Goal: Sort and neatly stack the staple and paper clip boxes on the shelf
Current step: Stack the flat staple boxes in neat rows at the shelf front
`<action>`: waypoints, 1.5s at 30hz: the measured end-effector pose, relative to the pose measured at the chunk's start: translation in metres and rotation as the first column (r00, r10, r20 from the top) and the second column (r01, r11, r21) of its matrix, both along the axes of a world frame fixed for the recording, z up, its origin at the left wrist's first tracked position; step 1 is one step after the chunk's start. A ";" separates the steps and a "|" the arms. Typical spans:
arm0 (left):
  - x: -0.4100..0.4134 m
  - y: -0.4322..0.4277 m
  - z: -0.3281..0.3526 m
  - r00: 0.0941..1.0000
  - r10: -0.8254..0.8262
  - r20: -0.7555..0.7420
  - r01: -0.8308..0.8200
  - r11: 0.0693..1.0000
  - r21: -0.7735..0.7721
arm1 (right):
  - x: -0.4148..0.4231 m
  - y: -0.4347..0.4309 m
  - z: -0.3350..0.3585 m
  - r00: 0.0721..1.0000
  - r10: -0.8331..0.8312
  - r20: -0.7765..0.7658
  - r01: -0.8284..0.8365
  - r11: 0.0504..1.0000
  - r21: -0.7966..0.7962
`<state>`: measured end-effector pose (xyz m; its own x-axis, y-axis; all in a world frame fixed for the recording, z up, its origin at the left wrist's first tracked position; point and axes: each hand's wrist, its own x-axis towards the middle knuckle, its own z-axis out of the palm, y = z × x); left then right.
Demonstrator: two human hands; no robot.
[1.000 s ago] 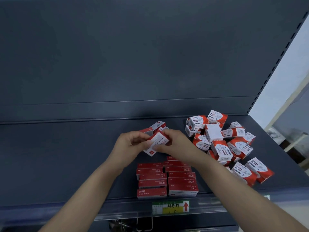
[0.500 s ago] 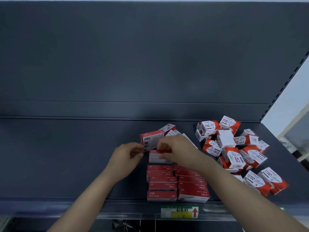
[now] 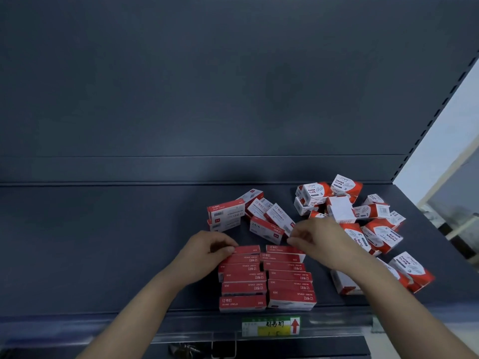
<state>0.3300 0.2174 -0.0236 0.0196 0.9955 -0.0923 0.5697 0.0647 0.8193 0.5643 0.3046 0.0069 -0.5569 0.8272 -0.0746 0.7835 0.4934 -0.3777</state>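
Staple box (image 3: 246,250) now down on rows, L/R fingers (image 3: 228,251) loosely curled, touching.

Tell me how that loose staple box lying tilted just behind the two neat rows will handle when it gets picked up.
The staple box is a flat-sided carton, so it probably stays stiff and won't roll. It looks small and slim beside the right hand, so likely an easy pinch, though staples may make it heavy for its size. It leans on neighbouring loose boxes, so lifting it may shift them.

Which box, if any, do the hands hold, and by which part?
Neither lifts a box. The left hand presses the left end of the rearmost staple box in the left column; the right hand touches the right column's rearmost box.
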 end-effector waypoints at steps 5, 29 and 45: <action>-0.002 0.004 0.006 0.990 0.108 -0.086 -0.095 0.986 0.140 | 0.001 -0.002 -0.003 1.000 0.015 -0.006 -0.015 0.999 -0.050; 0.016 0.030 0.046 0.800 -0.050 -0.598 0.116 0.991 0.072 | -0.022 0.019 0.015 0.979 0.186 0.078 -0.174 0.975 -0.140; -0.001 0.057 0.036 0.660 0.120 -0.742 -0.087 0.993 0.083 | -0.045 0.038 0.001 0.969 -0.071 0.238 0.037 0.989 0.146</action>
<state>0.3288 0.2742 0.0122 -0.1429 0.9897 0.0065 0.9817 0.1409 0.1277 0.5196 0.3430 0.0080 -0.4904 0.8675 -0.0834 0.8700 0.4818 -0.1048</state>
